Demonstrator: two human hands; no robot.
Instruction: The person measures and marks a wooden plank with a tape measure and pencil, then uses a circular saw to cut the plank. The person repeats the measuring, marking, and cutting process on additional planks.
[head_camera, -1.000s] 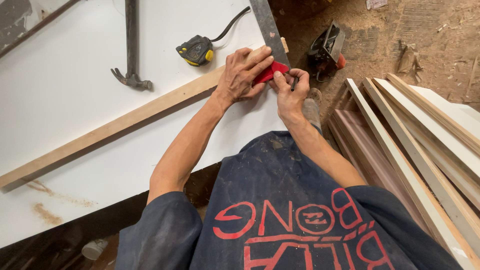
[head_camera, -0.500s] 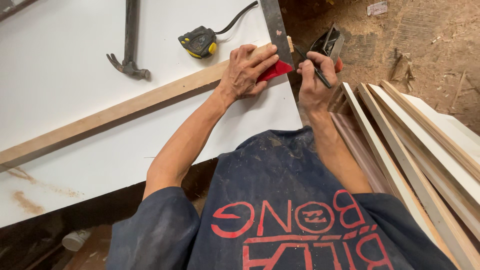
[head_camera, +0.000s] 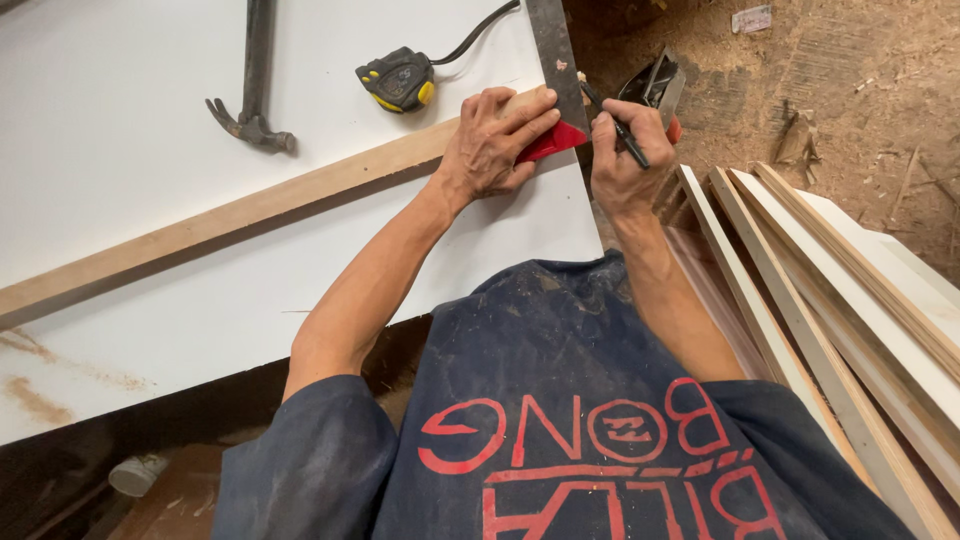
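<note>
Batten (head_camera: 230, 215), a long strip of pale bare wood, lies flat on the white board (head_camera: 150, 110); its long axis runs aslant, from the near left edge up toward the far right corner, where its end sits under the left hand (head_camera: 495, 145); the left hand presses down flat, fingers spread and extended over the batten end and over the red stock of a square (head_camera: 552, 140); the square's grey metal blade (head_camera: 555, 50) runs away from the stock, across the batten, toward the far edge; the right hand (head_camera: 625, 150) is closed around a dark pencil (head_camera: 615, 120), its tip at the blade's right side, just at the board's right edge; that edge falls away to a dirt floor (head_camera: 830, 90) strewn with sawdust, so there is little room to the right of the batten end; to the left the board is broad and open; beyond the batten lie a hammer (head_camera: 255, 100) and a black and yellow tape (head_camera: 398, 78), both well apart from it; planks (head_camera: 830, 300) lean stacked on the right, close by the right forearm; a dark tool (head_camera: 655, 85) sits on the floor just behind the right hand.
</note>
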